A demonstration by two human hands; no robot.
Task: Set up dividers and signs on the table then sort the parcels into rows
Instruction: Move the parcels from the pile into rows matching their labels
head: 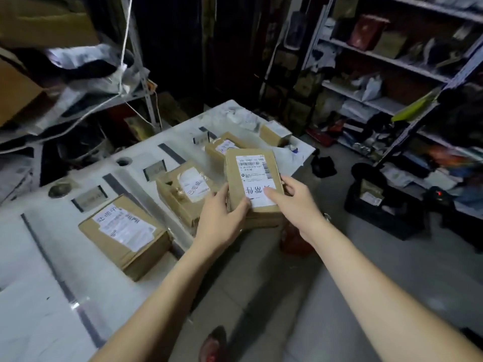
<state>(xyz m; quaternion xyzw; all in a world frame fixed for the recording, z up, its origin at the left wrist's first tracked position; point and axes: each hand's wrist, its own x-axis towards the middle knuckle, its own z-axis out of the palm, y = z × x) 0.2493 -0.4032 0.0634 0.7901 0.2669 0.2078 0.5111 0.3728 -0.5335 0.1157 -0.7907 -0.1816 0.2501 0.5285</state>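
We see both hands holding one flat brown parcel [254,184] just above the table [39,257], over the edge nearest us and about halfway along it. The left hand [222,218] grips the parcel's left side, thumb lying on top beside the white label and fingers tucked beneath. The right hand [295,202] grips the right side, thumb pressed onto the label and fingers curled round the far edge. The label faces up, with a barcode at its far end and large handwritten characters at its near end. We cannot tell whether the brown surface under the parcel is its own side or another box. Dark divider strips [60,280] run across the white tabletop, splitting it into rows, and small sign stands [90,198] sit along the far edge, one to a row. A large labelled parcel [122,236] lies in the row nearest us on the left, reaching the near edge. A second parcel [183,192] sits just beside the left hand, and two smaller parcels [222,147] rest near the far right corner. Beyond the table, metal shelves [392,61] hold packages, a black crate [379,205] stands on the floor, and a white cord [125,48] hangs at the upper left.
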